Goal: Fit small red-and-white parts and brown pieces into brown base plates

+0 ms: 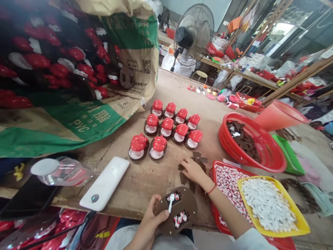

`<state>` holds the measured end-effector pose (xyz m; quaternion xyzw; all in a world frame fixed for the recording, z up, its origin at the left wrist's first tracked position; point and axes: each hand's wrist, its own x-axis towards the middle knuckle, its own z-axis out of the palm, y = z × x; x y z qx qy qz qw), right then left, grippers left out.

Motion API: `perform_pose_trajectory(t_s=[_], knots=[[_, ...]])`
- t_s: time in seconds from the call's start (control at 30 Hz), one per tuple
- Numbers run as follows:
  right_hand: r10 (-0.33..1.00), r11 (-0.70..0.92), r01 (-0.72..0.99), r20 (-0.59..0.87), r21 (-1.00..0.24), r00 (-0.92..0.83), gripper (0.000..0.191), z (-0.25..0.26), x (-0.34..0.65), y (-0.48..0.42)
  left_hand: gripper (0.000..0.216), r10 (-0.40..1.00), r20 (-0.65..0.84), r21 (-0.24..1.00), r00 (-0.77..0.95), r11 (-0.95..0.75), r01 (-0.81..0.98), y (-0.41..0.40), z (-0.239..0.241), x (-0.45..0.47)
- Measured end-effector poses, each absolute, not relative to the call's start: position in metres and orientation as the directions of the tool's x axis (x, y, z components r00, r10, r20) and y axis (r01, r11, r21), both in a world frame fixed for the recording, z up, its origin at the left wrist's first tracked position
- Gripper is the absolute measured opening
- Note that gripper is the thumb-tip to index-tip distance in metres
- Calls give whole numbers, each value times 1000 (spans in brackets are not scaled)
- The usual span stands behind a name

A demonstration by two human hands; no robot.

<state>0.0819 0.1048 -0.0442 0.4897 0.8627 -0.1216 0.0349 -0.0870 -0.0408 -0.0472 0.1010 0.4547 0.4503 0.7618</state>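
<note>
My left hand [153, 218] grips a dark brown oval plastic base [179, 210], tilted up near the table's front edge. The base has two rectangular recesses with small red-and-white pieces inside. Lying over the upper recess is a small white plastic spoon [171, 202], with my thumb at its handle end. My right hand [192, 170] reaches forward to a pile of flat brown plastic pieces [200, 160]; its bent fingers close on a piece there. Beyond stand rows of red-topped toys [165, 127] with white fronts and brown bases.
A large sack [114, 119] of similar toys fills the left. Nearby are a white phone [105, 184] and clear bottle [65, 172]. On the right stand a red basket [273, 152], a red tray [221, 227] of small pieces and a yellow tray [303, 227] of white pieces.
</note>
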Motion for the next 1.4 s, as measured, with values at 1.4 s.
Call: perform_pose_trajectory(t_s=[1.4], knots=[[993, -48, 464, -90, -885, -69, 20, 2, 61, -4, 43, 780, -586, 756, 218, 624, -198, -20, -26, -81]])
